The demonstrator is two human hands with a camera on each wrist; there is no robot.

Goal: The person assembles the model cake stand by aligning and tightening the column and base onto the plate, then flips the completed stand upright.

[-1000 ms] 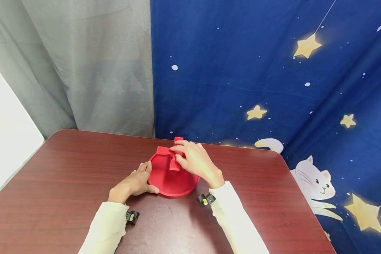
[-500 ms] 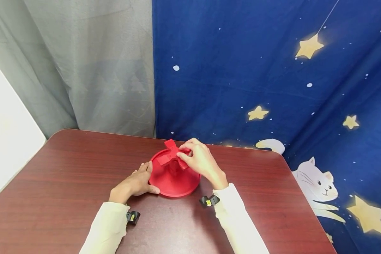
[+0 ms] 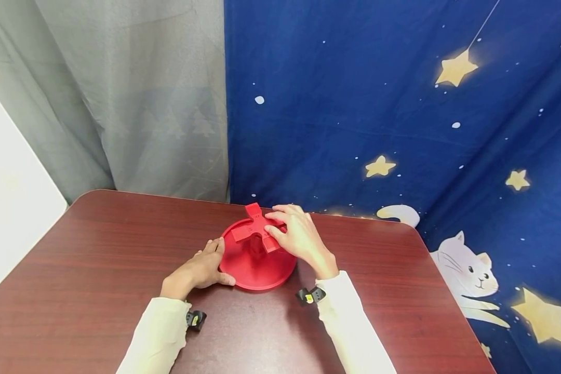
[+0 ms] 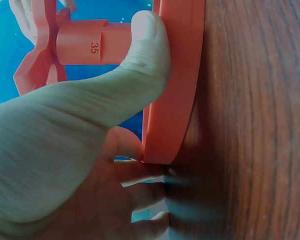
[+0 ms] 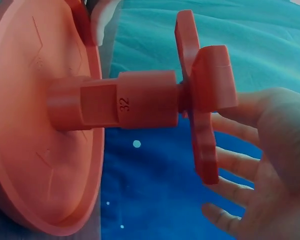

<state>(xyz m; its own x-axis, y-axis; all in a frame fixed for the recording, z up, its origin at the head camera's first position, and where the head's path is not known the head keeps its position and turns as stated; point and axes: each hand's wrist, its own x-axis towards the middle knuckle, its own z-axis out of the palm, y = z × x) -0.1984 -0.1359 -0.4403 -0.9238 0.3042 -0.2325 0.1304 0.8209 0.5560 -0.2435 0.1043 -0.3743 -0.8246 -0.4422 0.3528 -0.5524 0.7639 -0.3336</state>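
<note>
A red round base [image 3: 259,278] with a raised rim lies on the table. From its middle rises a red stepped post [image 5: 147,100], marked "32" on one side in the right wrist view. A red cross-shaped handle [image 3: 257,227] tops the post. My left hand [image 3: 201,267] holds the base at its left side, thumb [image 4: 146,45] over the rim and fingers along the outside. My right hand [image 3: 301,236] grips the handle's right arm, thumb near the hub and fingers toward the far side; it hides most of that arm.
The dark wood table [image 3: 121,249] runs back to a grey curtain [image 3: 168,104] and a blue star-patterned curtain [image 3: 318,130]. A white surface [image 3: 9,197] stands at the left. Each wrist wears a small black camera.
The cross handle has turned counterclockwise as seen from above, mostly in the first half second. My right hand has shifted slightly right. The left hand and base hold their place.
</note>
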